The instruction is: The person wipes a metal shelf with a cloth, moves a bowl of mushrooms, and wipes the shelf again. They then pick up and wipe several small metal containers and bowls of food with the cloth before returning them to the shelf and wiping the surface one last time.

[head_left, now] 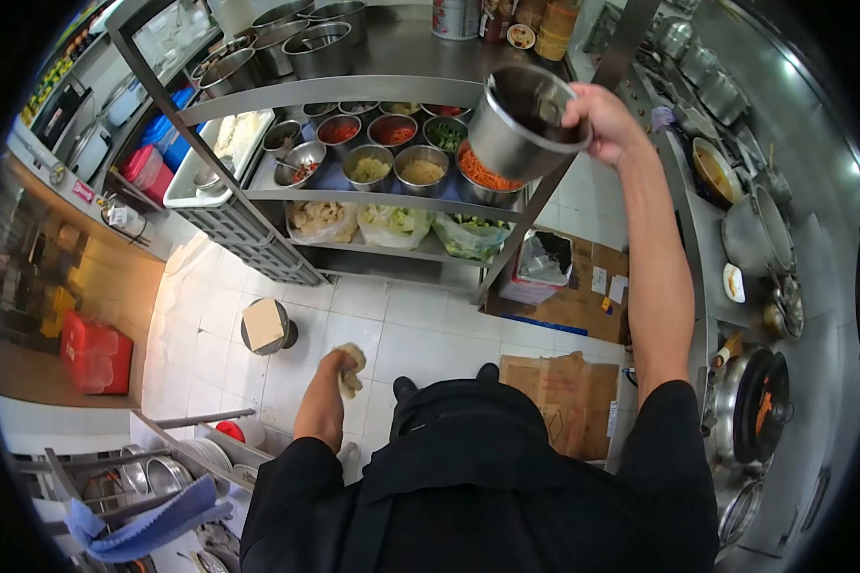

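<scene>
My right hand [609, 122] is raised at the upper right, gripping a steel container [499, 134] by its rim, thumb over the edge. The container is tilted; dark contents or residue show inside. Right below it, on the middle shelf, is a bowl of shredded carrot [487, 170], partly hidden. Low on the left, my left hand [333, 367] is closed around a crumpled beige cloth [352, 371] above the tiled floor. Bowls of chopped red vegetables [392, 130], chopped greens [446, 136] and pale minced food [421, 170] stand beside the carrot.
The steel rack [382, 91] carries several metal pots [317, 50] on top and bagged vegetables [395, 222] below. Cardboard [564, 401] lies on the floor near my feet. A stool [268, 326] stands at left. Pans and a large pot [756, 229] line the right counter.
</scene>
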`<action>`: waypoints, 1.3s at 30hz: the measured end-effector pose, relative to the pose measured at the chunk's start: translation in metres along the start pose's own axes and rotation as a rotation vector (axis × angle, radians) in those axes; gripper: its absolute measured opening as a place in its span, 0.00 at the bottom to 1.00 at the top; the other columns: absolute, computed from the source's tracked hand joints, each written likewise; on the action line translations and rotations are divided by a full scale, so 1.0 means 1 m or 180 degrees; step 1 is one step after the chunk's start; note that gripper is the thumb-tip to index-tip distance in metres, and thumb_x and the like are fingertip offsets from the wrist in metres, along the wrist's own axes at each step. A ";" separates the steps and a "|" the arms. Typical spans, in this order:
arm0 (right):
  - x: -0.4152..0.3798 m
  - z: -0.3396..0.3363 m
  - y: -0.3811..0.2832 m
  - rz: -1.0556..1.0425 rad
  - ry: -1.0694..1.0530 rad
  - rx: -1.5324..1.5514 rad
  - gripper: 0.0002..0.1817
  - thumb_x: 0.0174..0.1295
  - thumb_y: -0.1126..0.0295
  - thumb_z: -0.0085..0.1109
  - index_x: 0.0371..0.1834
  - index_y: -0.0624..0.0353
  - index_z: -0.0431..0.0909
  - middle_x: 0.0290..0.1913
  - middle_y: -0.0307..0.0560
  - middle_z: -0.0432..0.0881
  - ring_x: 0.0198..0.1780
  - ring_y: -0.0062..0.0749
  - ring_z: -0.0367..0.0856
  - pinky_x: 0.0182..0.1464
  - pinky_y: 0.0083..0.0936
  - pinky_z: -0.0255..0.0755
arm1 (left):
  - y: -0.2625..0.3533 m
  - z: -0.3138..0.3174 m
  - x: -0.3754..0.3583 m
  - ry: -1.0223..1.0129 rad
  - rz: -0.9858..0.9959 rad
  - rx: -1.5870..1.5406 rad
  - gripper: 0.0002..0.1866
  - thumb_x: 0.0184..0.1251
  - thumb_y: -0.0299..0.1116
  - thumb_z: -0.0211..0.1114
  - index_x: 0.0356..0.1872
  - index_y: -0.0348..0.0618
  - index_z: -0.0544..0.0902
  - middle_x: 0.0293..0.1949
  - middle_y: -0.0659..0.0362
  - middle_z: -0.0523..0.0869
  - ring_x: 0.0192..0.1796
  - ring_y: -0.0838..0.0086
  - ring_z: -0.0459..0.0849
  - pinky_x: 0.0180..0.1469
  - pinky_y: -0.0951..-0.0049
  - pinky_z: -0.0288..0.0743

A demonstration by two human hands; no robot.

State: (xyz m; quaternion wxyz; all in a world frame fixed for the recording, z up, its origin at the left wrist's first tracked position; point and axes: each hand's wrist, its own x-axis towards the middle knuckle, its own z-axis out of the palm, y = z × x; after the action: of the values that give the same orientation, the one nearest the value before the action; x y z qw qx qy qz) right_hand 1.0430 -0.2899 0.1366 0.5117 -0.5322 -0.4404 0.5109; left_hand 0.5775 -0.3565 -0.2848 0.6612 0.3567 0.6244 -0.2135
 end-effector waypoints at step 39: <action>0.108 0.017 -0.052 -0.0086 0.3097 -0.4647 0.16 0.47 0.73 0.56 0.41 0.64 0.80 0.47 0.60 0.80 0.45 0.48 0.82 0.44 0.35 0.78 | -0.213 -0.068 0.106 0.0728 0.2121 0.1624 0.09 0.45 0.31 0.60 0.31 0.46 0.80 0.36 0.57 0.82 0.39 0.68 0.79 0.40 0.69 0.75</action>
State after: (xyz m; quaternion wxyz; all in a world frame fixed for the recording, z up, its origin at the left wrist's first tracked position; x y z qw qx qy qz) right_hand 1.0383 -0.1765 0.1789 0.1804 -0.8802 -0.3966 -0.1882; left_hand 0.3897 -0.4284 -0.4300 0.5113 0.7121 0.4716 -0.0950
